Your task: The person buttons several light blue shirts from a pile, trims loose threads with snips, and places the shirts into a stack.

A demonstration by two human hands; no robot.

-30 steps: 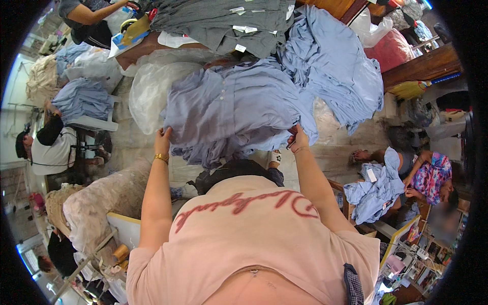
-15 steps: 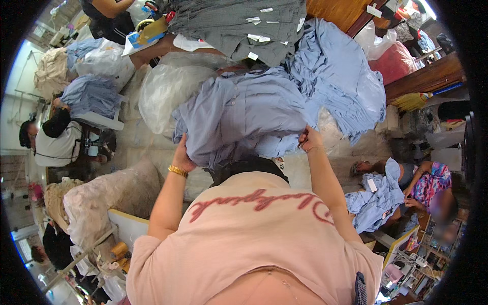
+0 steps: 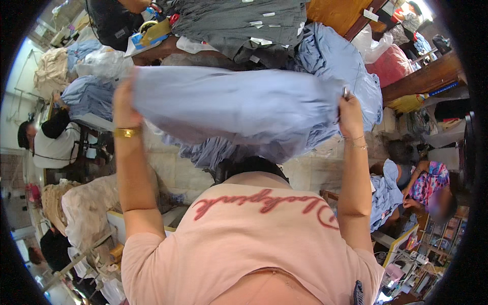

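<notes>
A light blue shirt [image 3: 234, 104] is stretched out sideways between my two hands, blurred by motion. My left hand [image 3: 126, 104], smeared, is closed on its left end. My right hand [image 3: 349, 117] grips the right end, and a small shiny metal tip pokes up from those fingers, too small to name. Below the raised cloth, more blue fabric [image 3: 213, 151] hangs in loose folds near my lap. Beyond the right hand lies a heap of blue garments [image 3: 351, 66].
Dark grey garments [image 3: 223, 25] with white tags lie on the table ahead, next to a tape dispenser [image 3: 155, 33]. Large wrapped bundles [image 3: 94, 203] stand at left. One person [image 3: 56, 145] sits at far left; another [image 3: 429, 183] sits at right with blue cloth.
Both hands have moved up and farther apart, lifting the shirt and pulling it out wide. Before, it lay bunched lower down between them.
</notes>
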